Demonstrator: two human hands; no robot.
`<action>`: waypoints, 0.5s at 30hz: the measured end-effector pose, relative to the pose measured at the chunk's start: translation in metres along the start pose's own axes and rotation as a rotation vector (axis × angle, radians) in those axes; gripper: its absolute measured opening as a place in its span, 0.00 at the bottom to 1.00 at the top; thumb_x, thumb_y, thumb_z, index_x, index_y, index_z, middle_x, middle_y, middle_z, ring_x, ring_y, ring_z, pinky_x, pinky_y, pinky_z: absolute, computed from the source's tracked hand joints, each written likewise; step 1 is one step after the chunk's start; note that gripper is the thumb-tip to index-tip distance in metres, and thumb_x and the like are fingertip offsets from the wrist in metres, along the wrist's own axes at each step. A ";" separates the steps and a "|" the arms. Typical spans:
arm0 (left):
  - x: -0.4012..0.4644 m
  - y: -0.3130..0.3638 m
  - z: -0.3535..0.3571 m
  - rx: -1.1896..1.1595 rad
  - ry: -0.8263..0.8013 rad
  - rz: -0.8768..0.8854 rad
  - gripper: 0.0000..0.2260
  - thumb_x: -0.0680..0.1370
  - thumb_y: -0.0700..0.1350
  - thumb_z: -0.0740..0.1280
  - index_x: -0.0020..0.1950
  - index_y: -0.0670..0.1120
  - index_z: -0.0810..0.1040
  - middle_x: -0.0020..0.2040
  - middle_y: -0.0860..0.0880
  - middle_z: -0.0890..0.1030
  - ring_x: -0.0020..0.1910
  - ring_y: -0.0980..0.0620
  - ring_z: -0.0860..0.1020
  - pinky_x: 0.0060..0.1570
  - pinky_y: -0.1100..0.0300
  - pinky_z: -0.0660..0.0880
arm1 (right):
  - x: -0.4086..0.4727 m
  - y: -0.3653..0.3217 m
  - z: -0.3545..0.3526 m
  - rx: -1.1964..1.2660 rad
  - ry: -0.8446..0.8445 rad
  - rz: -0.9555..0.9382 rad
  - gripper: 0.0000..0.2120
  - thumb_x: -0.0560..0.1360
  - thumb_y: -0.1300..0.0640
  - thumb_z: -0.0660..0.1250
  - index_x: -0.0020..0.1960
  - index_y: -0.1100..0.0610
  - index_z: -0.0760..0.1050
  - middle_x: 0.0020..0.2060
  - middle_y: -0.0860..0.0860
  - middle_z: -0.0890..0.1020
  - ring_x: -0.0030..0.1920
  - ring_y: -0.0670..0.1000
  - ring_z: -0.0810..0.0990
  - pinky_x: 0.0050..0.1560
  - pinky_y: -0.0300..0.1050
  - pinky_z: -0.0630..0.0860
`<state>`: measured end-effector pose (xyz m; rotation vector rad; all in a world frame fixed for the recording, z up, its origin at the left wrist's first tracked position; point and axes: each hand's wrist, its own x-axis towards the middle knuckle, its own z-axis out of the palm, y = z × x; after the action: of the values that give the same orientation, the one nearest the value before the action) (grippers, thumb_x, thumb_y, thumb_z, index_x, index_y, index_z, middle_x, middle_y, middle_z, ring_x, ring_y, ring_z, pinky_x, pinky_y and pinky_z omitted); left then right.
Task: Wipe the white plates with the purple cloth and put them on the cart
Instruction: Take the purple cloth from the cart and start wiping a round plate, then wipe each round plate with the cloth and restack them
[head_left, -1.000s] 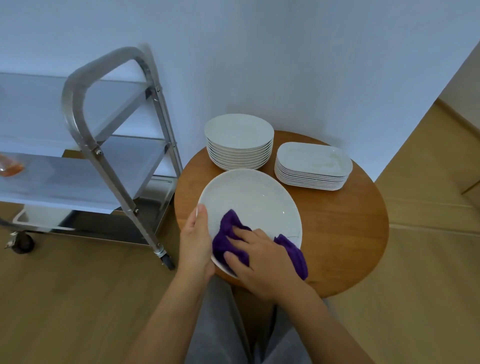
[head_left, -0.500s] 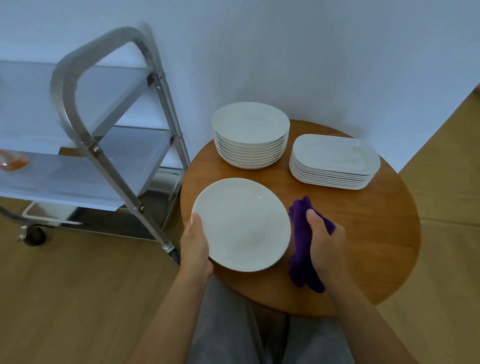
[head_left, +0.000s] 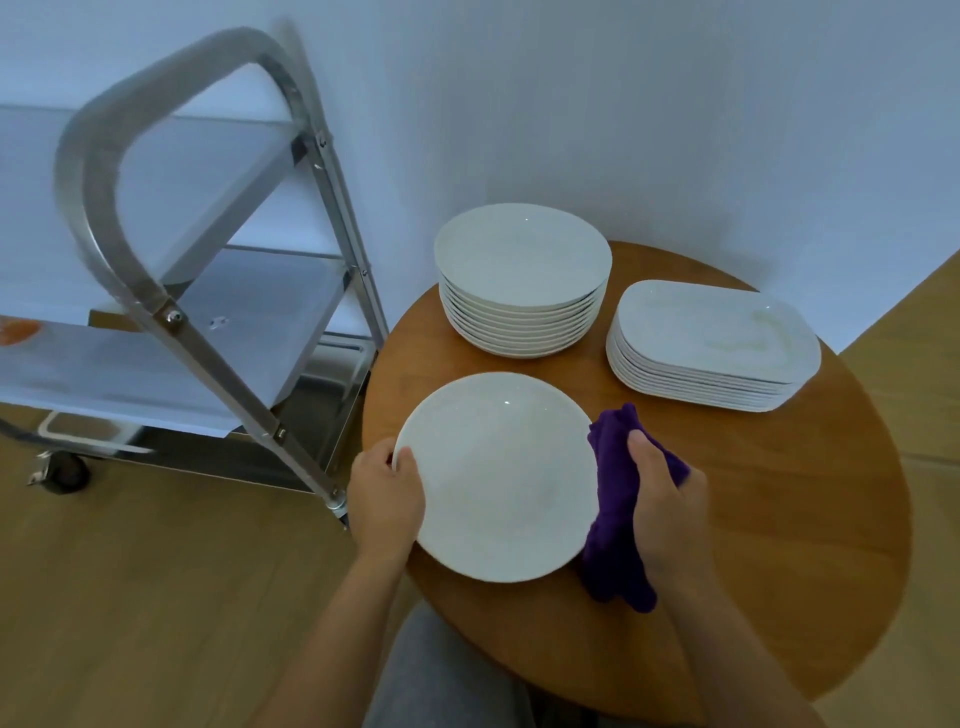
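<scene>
A single round white plate (head_left: 501, 475) lies at the near left of the round wooden table (head_left: 779, 519). My left hand (head_left: 384, 499) grips its left rim, thumb on top. My right hand (head_left: 667, 506) holds the bunched purple cloth (head_left: 615, 525) just off the plate's right edge, on the tabletop. Behind them stand a stack of round white plates (head_left: 522, 278) and a stack of oblong white plates (head_left: 714, 343). The metal cart (head_left: 208, 332) stands to the left of the table, its shelves open toward me.
The cart's slanted steel handle frame (head_left: 104, 208) and a caster (head_left: 65, 473) sit close to the table's left edge. An orange object (head_left: 18, 330) lies on the cart's middle shelf. A white wall runs behind; wooden floor surrounds the table.
My right hand has drawn the purple cloth off the plate to its right side. My left hand's thumb has come over the plate's left rim. The view has shifted slightly.
</scene>
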<state>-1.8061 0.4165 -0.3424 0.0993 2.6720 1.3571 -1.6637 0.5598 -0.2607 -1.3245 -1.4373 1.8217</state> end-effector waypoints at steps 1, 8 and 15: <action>0.005 0.002 -0.001 0.021 -0.013 0.005 0.10 0.80 0.45 0.59 0.41 0.45 0.75 0.42 0.46 0.77 0.42 0.46 0.77 0.37 0.60 0.73 | 0.004 0.000 0.001 -0.003 -0.004 -0.003 0.11 0.78 0.54 0.63 0.37 0.54 0.71 0.31 0.51 0.76 0.33 0.50 0.75 0.35 0.43 0.71; 0.048 0.075 0.006 -0.080 -0.073 0.083 0.09 0.79 0.53 0.59 0.44 0.51 0.75 0.48 0.51 0.80 0.47 0.52 0.78 0.50 0.55 0.76 | 0.033 -0.006 0.014 -0.025 -0.050 0.020 0.09 0.77 0.51 0.63 0.40 0.52 0.69 0.36 0.52 0.76 0.38 0.52 0.75 0.40 0.46 0.72; 0.100 0.148 0.036 -0.096 -0.325 -0.063 0.19 0.77 0.60 0.61 0.48 0.44 0.75 0.31 0.48 0.80 0.27 0.55 0.76 0.28 0.65 0.72 | 0.053 -0.009 0.012 -0.034 -0.041 0.067 0.08 0.77 0.50 0.64 0.43 0.53 0.72 0.39 0.53 0.79 0.42 0.54 0.78 0.38 0.44 0.72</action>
<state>-1.9004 0.5450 -0.2534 0.2046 2.3215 1.3195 -1.6985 0.6007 -0.2734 -1.3750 -1.4673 1.8849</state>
